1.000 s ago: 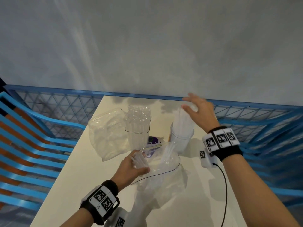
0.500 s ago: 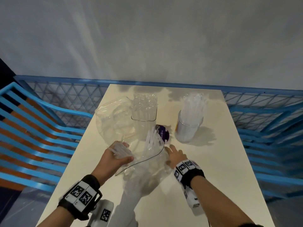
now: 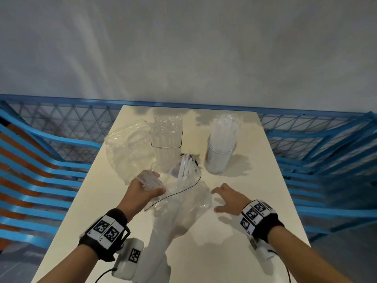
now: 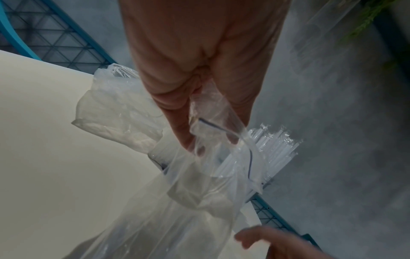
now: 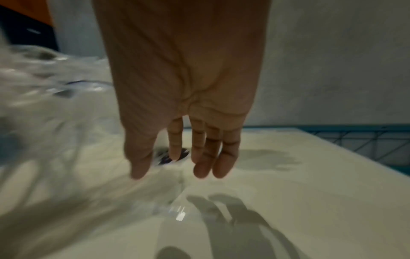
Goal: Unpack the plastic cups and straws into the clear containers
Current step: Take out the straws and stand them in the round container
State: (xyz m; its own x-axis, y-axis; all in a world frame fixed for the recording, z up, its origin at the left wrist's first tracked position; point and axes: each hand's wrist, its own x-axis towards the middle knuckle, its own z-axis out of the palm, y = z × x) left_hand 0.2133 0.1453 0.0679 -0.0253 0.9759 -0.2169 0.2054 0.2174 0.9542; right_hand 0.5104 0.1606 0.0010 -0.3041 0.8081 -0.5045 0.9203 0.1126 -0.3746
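Note:
My left hand (image 3: pixel 152 185) pinches the open rim of a clear plastic bag (image 3: pixel 183 203) that lies on the cream table (image 3: pixel 255 201); the left wrist view shows the fingers (image 4: pixel 184 129) curled on the bag's rim (image 4: pixel 221 129). A few white straws (image 3: pixel 184 166) stick out of the bag's mouth. My right hand (image 3: pixel 217 199) hovers open just right of the bag, fingers straight (image 5: pixel 199 154), holding nothing. A round clear container (image 3: pixel 220 160) packed with straws stands at the back right. A square clear container (image 3: pixel 167 139) with clear cups stands at the back left.
A crumpled empty plastic bag (image 3: pixel 126 154) lies left of the square container. A small purple item (image 3: pixel 188 157) sits behind the straw bag. Blue mesh railing (image 3: pixel 306 129) and blue slatted seats (image 3: pixel 40 170) border the table on the far side and both flanks.
My right hand came down from the round straw container to the table beside the bag, then drew slightly right. My left hand kept its hold on the bag's rim.

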